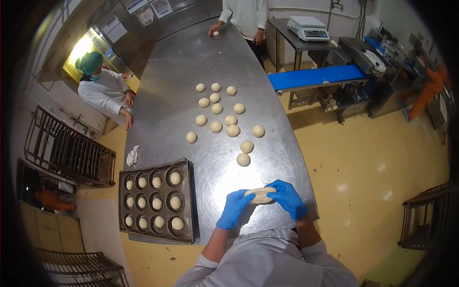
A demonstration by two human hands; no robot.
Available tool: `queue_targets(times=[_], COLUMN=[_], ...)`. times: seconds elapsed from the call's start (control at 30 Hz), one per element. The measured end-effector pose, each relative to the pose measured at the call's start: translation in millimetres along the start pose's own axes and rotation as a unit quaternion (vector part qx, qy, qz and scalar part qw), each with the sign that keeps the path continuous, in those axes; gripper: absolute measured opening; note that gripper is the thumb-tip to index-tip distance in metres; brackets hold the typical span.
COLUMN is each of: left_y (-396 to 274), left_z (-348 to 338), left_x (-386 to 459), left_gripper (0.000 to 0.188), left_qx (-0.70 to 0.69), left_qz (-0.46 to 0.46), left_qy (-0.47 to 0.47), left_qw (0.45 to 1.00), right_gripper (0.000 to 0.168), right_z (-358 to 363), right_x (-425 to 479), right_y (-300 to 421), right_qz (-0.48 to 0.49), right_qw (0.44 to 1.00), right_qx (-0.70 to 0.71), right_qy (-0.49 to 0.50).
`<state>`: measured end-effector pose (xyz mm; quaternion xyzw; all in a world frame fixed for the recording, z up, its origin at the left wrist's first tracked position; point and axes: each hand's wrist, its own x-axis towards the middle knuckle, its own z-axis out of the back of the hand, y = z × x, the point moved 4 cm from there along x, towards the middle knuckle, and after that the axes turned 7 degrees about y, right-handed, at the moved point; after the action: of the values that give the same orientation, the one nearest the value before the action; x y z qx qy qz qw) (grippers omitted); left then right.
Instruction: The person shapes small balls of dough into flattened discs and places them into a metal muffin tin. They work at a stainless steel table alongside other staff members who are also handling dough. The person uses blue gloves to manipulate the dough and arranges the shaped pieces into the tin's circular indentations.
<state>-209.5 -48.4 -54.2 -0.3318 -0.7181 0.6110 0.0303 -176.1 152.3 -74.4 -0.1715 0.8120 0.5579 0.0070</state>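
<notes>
Between my blue-gloved hands is an elongated piece of pale dough [260,196], held just in front of my body. My left hand [233,208] grips its left end with the thumb on the near face. At the other end, my right hand [288,199] has its fingers over the top and its thumb in front. Several round dough balls [243,160] lie scattered on the steel table [165,107] ahead of me, some touching. To the left sits a dark metal baking tray [189,201] whose round cups each hold a dough ball [175,202].
A crumpled white cloth [133,156] lies by the table's left edge. One co-worker [104,89] stands at the left; another [245,19] touches a dough ball at the far end. A blue conveyor belt [317,77] meets the right side, below a digital scale [308,28]. Racks [68,150] stand left.
</notes>
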Motion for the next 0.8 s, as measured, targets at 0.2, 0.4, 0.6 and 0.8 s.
queue_targets(times=[0.2, 0.4, 0.6, 0.8], left_y=[59, -5, 22, 6], left_z=[-5, -27, 14, 3], left_x=[-17, -28, -26, -22], left_gripper=[0.039, 0.052, 0.04, 0.041], left_qx=[-0.162, 0.049, 0.179, 0.062], left_qz=[0.032, 0.038, 0.063, -0.016], left_qy=[0.047, 0.141, 0.079, 0.067], left_qw=[0.985, 0.988, 0.979, 0.996], right_gripper=[0.029, 0.022, 0.028, 0.04], right_z=[6, -37, -24, -13], right_x=[6, 3, -6, -17], right_y=[-9, 12, 17, -1], right_qz=[0.029, -0.004, -0.042, 0.04], right_qw=[0.985, 0.935, 0.966, 0.998], right_qx=[-0.166, -0.32, -0.236, -0.052], right_qy=[-0.024, 0.152, 0.102, 0.011])
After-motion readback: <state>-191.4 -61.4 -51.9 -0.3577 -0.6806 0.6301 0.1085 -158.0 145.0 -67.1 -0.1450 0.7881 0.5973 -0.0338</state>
